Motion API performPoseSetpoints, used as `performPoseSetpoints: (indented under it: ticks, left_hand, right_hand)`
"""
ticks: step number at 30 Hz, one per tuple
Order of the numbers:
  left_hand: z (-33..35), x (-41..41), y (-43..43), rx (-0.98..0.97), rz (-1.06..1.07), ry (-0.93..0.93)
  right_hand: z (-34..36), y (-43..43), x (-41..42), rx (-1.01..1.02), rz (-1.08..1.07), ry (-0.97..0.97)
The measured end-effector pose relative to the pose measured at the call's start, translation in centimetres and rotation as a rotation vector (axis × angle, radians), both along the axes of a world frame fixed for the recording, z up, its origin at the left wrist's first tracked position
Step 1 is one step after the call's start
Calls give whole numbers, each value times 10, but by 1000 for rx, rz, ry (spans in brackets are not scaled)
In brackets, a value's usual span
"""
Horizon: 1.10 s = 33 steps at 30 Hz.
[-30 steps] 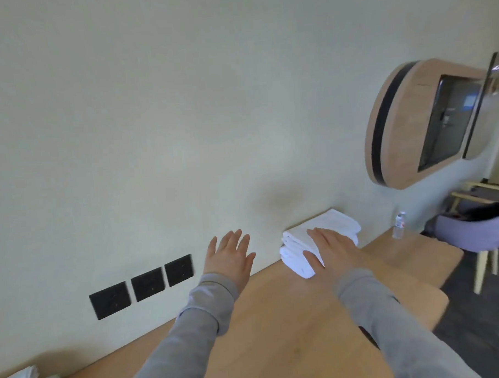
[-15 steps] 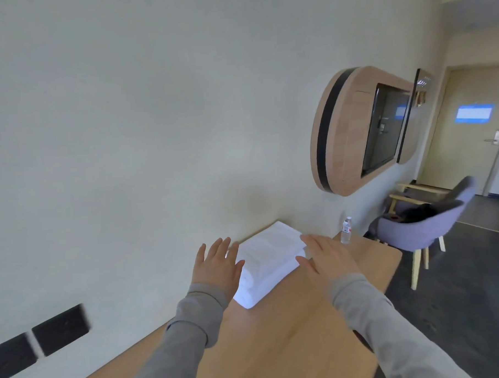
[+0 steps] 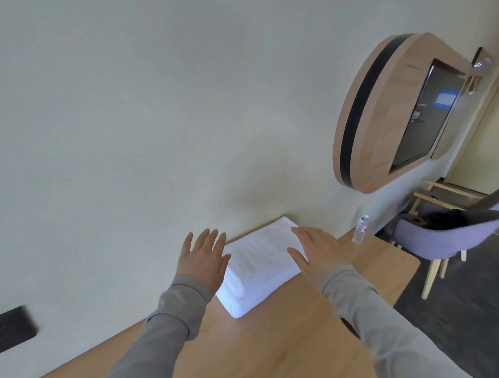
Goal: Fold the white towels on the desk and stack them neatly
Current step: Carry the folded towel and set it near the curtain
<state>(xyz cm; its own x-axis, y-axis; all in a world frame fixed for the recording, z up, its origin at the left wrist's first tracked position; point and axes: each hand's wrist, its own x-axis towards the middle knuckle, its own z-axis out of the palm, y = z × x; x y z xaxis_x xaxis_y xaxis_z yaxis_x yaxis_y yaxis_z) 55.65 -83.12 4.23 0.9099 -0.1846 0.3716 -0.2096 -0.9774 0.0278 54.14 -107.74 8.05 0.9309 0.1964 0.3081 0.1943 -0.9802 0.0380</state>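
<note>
Fingers (image 3: 204, 239) straight and apart on left hand (image 3: 201, 258) and right hand (image 3: 316, 248); white towels (image 3: 260, 262) folded, stacked.

Plain white folded terry towels (image 3: 260, 269); light tan woodgrain counter (image 3: 278, 356). Long fabric sleeves (image 3: 173, 315) uniform grey. Padded shell chair (image 3: 445, 239) lilac-grey, legs pale wood.
</note>
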Motion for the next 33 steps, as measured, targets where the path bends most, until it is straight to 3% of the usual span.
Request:
performPoseSetpoints:
  ticks: [14,18,20,24,29,31,33]
  left_hand:
    - [-28,51,-67,-141,255,-117]
    - [-54,56,-107,-191,351,-131]
    - [-67,57,-129,-308,440,7]
    - [-107,59,-164,-715,658,157]
    - [-132,74,-186,-1977,1007,188]
    - [-144,82,-190,-2206,1024,257]
    - [-156,91,-194,-2308,1022,277]
  right_hand:
    - [-49,-45,140,115,291,77]
    - [-80,-73,170,220,348,220]
    - [-99,-91,183,280,348,326]
    - [-142,-120,203,562,289,483]
    - [-186,-138,225,1085,-103,789]
    - [-199,-143,234,1323,-259,932]
    - [-206,-146,238,1467,-390,1020]
